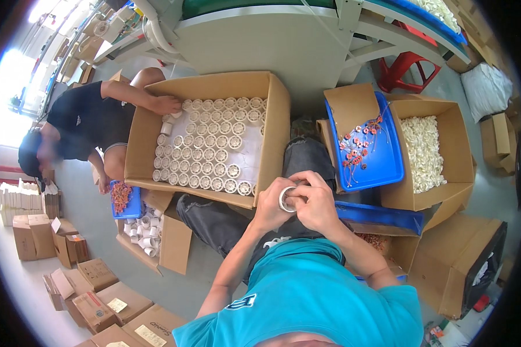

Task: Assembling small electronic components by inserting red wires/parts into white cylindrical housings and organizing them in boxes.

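Through the feed I see an assembly workshop. An open brown cardboard box (276, 124) of round white fittings (209, 154), a shallow blue plastic tray (389, 168) of red wired parts (356, 152) and stacked brown cardboard cartons (123, 302) tell me so.

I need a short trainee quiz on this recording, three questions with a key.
1. True or false: the left hand and right hand both touch a white round part.
2. The red wired pieces beyond the right hand lie in: A) green metal bucket; B) blue rectangular plastic tray; C) glass jar.
3. Whose hand reaches into the large brown cardboard box?

Key: 1. True. 2. B. 3. A co-worker's hand.
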Demonstrator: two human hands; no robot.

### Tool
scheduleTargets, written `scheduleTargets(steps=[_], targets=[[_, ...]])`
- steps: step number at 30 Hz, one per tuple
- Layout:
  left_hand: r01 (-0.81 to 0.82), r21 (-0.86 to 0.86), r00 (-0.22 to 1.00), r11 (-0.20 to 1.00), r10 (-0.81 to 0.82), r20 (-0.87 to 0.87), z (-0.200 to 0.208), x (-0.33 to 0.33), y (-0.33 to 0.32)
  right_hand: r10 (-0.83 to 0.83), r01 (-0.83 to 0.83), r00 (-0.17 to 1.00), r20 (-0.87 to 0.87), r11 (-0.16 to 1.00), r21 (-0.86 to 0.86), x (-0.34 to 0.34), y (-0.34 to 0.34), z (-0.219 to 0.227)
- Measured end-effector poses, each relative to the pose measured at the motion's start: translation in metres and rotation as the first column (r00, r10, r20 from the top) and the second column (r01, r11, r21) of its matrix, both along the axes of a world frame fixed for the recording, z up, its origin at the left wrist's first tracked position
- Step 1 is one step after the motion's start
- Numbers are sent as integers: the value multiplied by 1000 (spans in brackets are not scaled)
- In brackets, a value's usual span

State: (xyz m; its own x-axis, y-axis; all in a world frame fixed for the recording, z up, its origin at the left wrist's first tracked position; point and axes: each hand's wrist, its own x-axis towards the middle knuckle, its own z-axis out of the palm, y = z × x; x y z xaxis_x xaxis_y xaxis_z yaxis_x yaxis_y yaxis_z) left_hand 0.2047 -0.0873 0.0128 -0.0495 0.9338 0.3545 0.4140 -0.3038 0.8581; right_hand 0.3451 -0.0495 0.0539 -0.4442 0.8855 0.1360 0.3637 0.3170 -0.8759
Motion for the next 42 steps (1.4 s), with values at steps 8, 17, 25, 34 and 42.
scheduleTargets(steps=[8, 17, 25, 34, 42], targets=[[-56, 29, 996, 998, 58, -61, -7, 5, 9, -64, 65, 997, -31, 998, 26, -1, 5, -1], [31, -23, 977, 999, -35, -210, 12, -27, 59, -164, 133, 957, -241, 982, -137, 9, 35, -1], [-331, 464, 887, 822, 439, -145, 113, -151, 291, -616, 613, 743, 261, 783, 106, 136, 81, -99], [-487, 464, 727, 740, 638, -253, 148, -248, 478, -554, 623, 576, 601, 774, 116, 147, 64, -156], [-284, 853, 685, 438, 715, -138, 144, -180, 370, -545, 522, 674, 499, 829, 201, 150, 79, -169]])
